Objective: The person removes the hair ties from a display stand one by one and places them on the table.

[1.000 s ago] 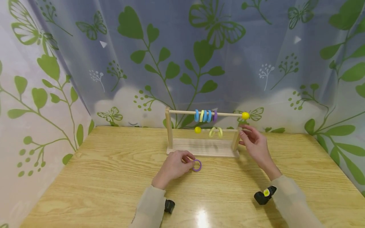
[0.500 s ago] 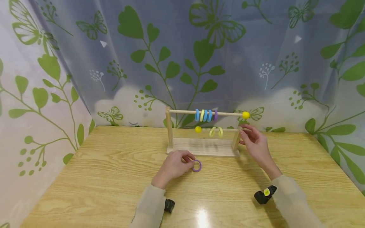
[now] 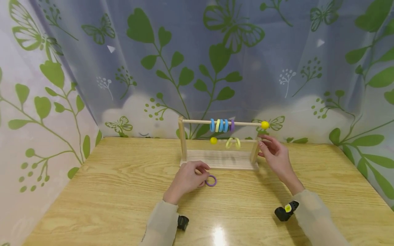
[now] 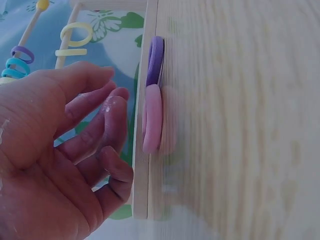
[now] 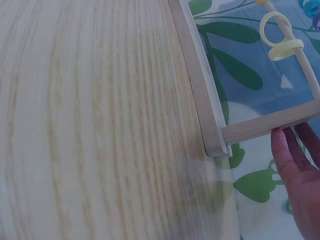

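Observation:
A purple hair tie (image 3: 215,182) lies on the table just off the fingertips of my left hand (image 3: 189,177). In the left wrist view it meets a pink hair tie (image 4: 153,120), which the hand hides from the head view. The left fingers are loosely bent, with nothing between them. My right hand (image 3: 277,159) touches the right post (image 5: 270,121) of a wooden rack (image 3: 215,159), its fingertips against the outer side. Blue, yellow and purple hair ties (image 3: 226,125) hang on the upper rod; two pale yellow ones (image 3: 238,143) hang on the lower.
Yellow balls cap the upper rod's right end (image 3: 265,125) and the lower rod's left end (image 3: 213,140). The rack stands near the back of the wooden table (image 3: 240,205). Behind it hangs a leaf-printed curtain (image 3: 258,68).
The purple hair tie has gone from standing at the left fingertips to lying lower on the table, let go by the left hand. The right hand stays at the post.

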Tool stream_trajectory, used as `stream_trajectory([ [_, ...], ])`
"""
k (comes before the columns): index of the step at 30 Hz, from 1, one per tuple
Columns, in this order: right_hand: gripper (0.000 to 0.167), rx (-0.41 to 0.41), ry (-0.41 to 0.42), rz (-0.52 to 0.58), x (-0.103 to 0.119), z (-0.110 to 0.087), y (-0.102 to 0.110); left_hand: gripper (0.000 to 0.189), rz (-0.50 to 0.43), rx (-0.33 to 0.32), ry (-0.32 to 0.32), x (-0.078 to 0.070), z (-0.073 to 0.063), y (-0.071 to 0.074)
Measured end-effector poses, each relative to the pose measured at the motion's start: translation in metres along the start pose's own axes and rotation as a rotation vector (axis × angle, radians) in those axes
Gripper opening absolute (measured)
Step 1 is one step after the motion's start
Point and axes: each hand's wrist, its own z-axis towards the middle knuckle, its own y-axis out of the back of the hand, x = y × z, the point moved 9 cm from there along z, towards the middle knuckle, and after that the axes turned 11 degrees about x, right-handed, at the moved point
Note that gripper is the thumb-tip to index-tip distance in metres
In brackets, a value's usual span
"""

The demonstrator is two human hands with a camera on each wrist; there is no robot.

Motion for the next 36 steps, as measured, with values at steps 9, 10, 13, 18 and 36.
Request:
stream_trajectory([
  [9, 0.043, -0.002, 0.006, -0.029, -0.001, 0.001, 0.001, 0.022, -0.114, -0.082, -0.053, -0.011, 0.0, 0.002],
  [10, 0.043, -0.002, 0.007, -0.032, -0.001, 0.001, 0.001, 0.022, -0.119, -0.092, -0.056, -0.012, -0.001, 0.002],
  [13, 0.043, -0.003, 0.006, -0.039, -0.002, 0.001, 0.001, 0.022, -0.126, -0.122, -0.07, -0.016, 0.0, 0.002],
  [18, 0.044, -0.006, 0.002, -0.033, -0.002, 0.0, 0.002, 0.023, -0.098, -0.192, -0.096, -0.022, 0.001, 0.004],
  [36, 0.043, -0.013, 0.014, -0.013, -0.003, 0.001, 0.002, 0.018, -0.142, -0.346, -0.127, -0.036, 0.011, -0.001],
])
